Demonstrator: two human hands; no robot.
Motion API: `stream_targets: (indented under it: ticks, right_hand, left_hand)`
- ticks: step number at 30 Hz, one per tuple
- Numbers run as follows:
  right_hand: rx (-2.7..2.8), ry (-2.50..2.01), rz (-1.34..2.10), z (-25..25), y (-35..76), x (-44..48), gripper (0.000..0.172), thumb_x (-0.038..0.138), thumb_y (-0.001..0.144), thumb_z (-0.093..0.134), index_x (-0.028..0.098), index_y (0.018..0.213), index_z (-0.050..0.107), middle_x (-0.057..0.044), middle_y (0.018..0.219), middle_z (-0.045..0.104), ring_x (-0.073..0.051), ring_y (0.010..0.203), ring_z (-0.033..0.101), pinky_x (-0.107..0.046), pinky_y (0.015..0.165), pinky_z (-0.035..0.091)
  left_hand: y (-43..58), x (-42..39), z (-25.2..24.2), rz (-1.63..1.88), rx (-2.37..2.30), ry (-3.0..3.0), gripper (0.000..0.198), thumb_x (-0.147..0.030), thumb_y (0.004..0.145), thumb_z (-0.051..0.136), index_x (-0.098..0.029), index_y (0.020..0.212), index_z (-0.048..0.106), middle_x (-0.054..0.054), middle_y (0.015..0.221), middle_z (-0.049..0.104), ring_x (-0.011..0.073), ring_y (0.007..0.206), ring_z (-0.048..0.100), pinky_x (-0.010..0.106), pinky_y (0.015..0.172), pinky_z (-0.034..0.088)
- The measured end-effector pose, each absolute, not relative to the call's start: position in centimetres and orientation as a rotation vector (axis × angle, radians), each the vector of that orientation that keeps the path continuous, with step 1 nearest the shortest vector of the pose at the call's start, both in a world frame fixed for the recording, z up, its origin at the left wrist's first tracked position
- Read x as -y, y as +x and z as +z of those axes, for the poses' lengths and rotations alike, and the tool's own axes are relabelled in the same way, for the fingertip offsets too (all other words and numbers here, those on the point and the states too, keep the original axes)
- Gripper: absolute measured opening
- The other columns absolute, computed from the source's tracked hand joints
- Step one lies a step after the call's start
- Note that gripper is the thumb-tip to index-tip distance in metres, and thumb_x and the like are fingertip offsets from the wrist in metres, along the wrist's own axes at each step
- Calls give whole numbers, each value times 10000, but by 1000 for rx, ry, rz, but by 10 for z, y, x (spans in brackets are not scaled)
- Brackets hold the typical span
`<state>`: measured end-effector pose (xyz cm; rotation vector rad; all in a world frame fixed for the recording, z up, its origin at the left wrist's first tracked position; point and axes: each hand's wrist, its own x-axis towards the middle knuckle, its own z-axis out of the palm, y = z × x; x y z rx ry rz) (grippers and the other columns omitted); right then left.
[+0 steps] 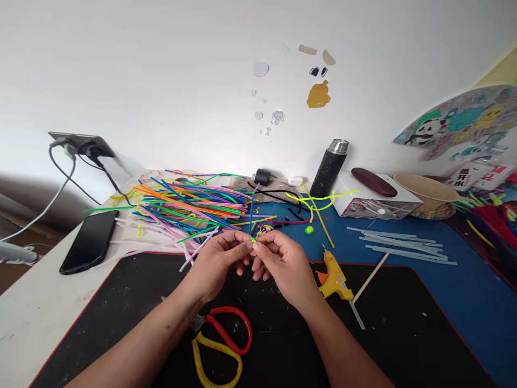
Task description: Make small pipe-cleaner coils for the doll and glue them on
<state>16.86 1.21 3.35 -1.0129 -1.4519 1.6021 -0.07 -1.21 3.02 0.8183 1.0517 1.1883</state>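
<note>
My left hand and my right hand meet over the back of the black mat. Both pinch a small green and yellow pipe cleaner piece between thumb and forefinger; the fingers cover most of it. Just behind them is a small colourful figure, partly hidden by my right hand. A little round green and yellow pipe cleaner coil lies to the right. Scissors with one red and one yellow handle rest on the mat below my left hand, their blades partly under my forearm.
A heap of coloured pipe cleaners spreads at the back left, near a phone. On the right are a yellow glue gun, a wooden stick and several glue sticks. A black thermos stands beside a tissue box.
</note>
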Motion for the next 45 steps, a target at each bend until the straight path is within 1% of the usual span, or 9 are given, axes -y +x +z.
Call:
stream_targets:
  ticks: [3,6,12,18,25,28,35,41,45]
  right_hand:
    - [1495,-1007,1644,37,174,-14,297,488,944,703,197,908,652,19,649,698,-138,527,683,-222,492,494]
    - [1541,-984,1719,40,178,-16,283,470,945,707,193,916,651,20,648,707,-133,526,686,-216,500,488]
    - [1599,-987,1795,41,179,-14,283,466,955,708,198,907,630,30,648,706,-130,528,691,-216,510,484]
    - [1610,-976,1835,42,179,-14,283,465,951,706,198,903,625,28,650,706,-132,529,690,-222,515,490]
    - [1608,-986,1840,42,179,-14,289,471,948,714,197,912,631,25,656,705,-137,537,694,-227,516,494]
    - [1629,-994,1834,41,179,-13,283,471,960,704,199,927,634,24,666,711,-139,549,700,-228,526,499]
    - [1660,-975,1861,41,179,-12,272,453,977,699,194,914,645,13,682,716,-135,563,706,-216,521,494]
    - [1618,-976,1852,42,179,-14,326,518,976,684,193,957,673,-5,751,725,-138,586,712,-219,520,492]
    - [1615,-999,1747,41,178,-15,314,506,970,685,192,967,700,-7,759,717,-136,587,706,-221,521,497]
  left_hand:
    - [-9,10,35,1087,-1049,863,425,-512,703,958,-156,844,773,30,775,714,114,612,577,206,507,442]
    - [-19,9,41,1029,-1069,949,435,-530,708,954,-169,892,798,14,760,702,115,622,580,217,559,470]
    - [-31,7,48,992,-1138,1087,380,-516,743,929,-166,848,826,21,743,705,128,648,565,243,620,472]
    - [-36,6,53,915,-1120,1140,351,-489,726,943,-166,805,829,21,680,706,123,590,556,233,559,454]
    - [-39,6,51,853,-1076,1076,331,-450,738,945,-166,849,817,41,728,750,146,626,658,244,582,551]
    - [-41,7,51,825,-1083,1090,311,-435,751,932,-165,851,815,43,736,754,151,634,672,253,600,575]
    - [-43,8,54,738,-1055,1163,297,-444,775,900,-171,841,802,47,771,762,144,628,661,248,603,571]
    - [-39,8,54,826,-1115,1139,321,-455,757,900,-171,814,763,24,728,728,134,611,625,243,593,539]
    - [-37,7,53,885,-1145,1083,346,-461,733,913,-165,808,750,24,727,728,125,605,615,232,581,513]
